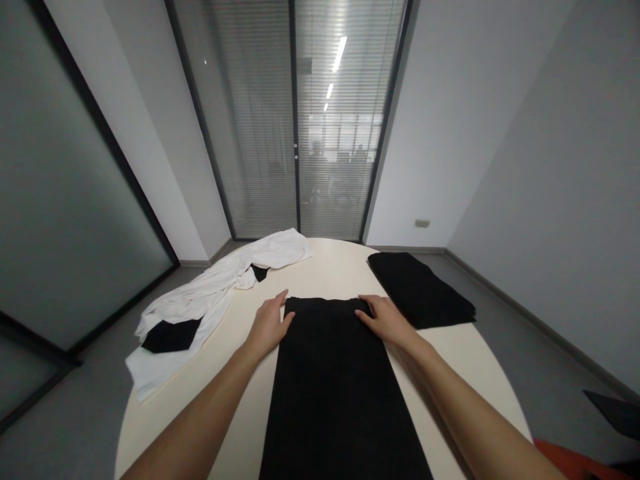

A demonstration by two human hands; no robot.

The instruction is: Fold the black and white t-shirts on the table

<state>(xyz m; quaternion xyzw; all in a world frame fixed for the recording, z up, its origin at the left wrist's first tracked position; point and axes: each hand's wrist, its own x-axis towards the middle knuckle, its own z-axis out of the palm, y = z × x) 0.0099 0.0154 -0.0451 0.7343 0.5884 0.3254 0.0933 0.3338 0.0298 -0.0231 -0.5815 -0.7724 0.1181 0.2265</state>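
Observation:
A long black garment [335, 387] lies flat on the table in front of me, its near end running out of the bottom of the view. Its kind is not plain; the far edge looks like a waistband. At the far left corner, my left hand [271, 323] holds the edge, thumb against the cloth. My right hand [387, 319] grips the far right corner, with its thumb on top and the other fingers curled at the edge, partly hidden.
The round cream table [335, 253] carries rumpled white clothing [215, 287] with black patches on the left. A folded black cloth stack [420, 290] rests at the right, close to my right hand. Something red [570, 460] shows at the lower right. Beyond stands a glass partition [295, 120] with blinds.

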